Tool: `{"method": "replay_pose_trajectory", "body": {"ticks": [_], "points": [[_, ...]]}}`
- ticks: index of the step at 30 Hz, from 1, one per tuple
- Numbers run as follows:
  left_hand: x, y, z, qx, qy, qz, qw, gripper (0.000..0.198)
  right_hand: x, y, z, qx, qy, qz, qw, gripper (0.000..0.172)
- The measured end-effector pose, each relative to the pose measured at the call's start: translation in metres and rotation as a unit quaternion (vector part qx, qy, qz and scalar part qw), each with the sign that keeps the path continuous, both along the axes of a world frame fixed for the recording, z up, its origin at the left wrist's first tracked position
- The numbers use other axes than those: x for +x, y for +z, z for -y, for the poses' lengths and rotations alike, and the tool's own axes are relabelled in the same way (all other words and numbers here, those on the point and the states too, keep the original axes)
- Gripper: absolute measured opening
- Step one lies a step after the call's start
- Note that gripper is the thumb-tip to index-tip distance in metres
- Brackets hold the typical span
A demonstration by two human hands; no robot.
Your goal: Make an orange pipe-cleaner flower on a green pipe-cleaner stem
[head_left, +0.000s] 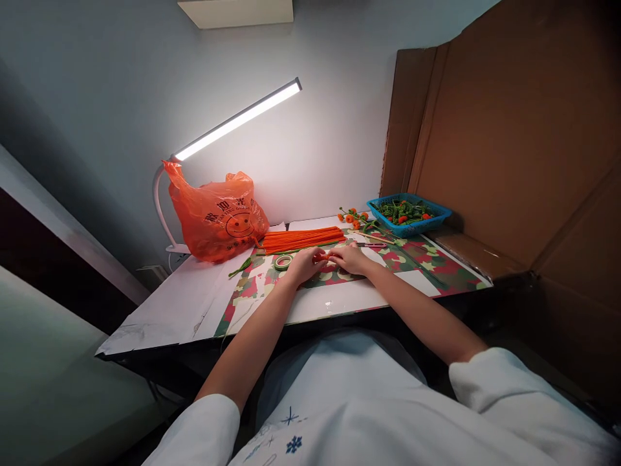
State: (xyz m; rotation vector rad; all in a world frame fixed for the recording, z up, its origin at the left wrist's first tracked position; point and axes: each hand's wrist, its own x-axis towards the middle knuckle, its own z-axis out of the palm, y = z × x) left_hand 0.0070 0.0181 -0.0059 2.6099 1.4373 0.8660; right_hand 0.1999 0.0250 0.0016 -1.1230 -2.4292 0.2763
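Left hand [306, 263] and right hand [351, 258] pinch a small orange piece [326, 257] over the worktop [167, 314]; a leftward nudge could knock the tape roll [277, 263] nearby.

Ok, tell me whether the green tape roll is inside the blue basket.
No, the green tape roll lies beside the left hand, apart from the blue basket at the back right.

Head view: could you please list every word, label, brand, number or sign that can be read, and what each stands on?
"迎光", large, on the orange plastic bag.
"YING GUANG", below it on the same bag.
A smiley face sign, on the bag.
Too blurred or folded to read: the bag's other characters.
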Motion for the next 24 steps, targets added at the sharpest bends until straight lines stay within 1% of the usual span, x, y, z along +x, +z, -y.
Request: {"method": "replay_pose_trajectory", "body": {"ticks": [3,5,8,11,13,16,19,22,24], "points": [[-0.004,0.000,0.000,0.016,-0.005,-0.019,1.000,0.020,0.002,0.000,0.002,-0.022,0.014,-0.035,0.999,0.025],[-0.004,0.001,0.001,0.030,-0.013,-0.025,0.999,0.020,0.003,0.000,0.003,-0.031,0.023,-0.052,0.998,0.028],[-0.002,0.003,0.004,0.046,-0.017,-0.029,0.998,0.021,0.000,-0.001,0.003,-0.021,0.011,-0.063,0.998,0.034],[0.002,0.006,0.009,0.049,0.004,-0.056,0.997,0.026,-0.002,-0.002,0.003,-0.007,-0.003,-0.057,0.998,0.031],[0.003,0.007,0.011,0.041,0.019,-0.076,0.996,0.029,-0.003,-0.002,0.003,-0.008,0.000,-0.056,0.998,0.028],[0.003,0.008,0.012,0.014,0.022,-0.076,0.997,0.032,-0.003,-0.003,0.003,-0.001,0.014,-0.065,0.998,0.025],[0.001,0.005,0.008,-0.035,-0.007,-0.039,0.999,0.033,-0.003,-0.005,0.004,0.029,0.021,-0.054,0.998,0.022],[-0.004,0.000,0.001,-0.110,-0.048,0.010,0.993,0.036,-0.006,-0.004,0.004,0.069,0.014,-0.002,0.998,0.020],[-0.006,-0.002,-0.003,-0.153,-0.066,0.039,0.985,0.040,-0.008,-0.003,0.006,0.102,0.012,0.035,0.994,0.022]]}}
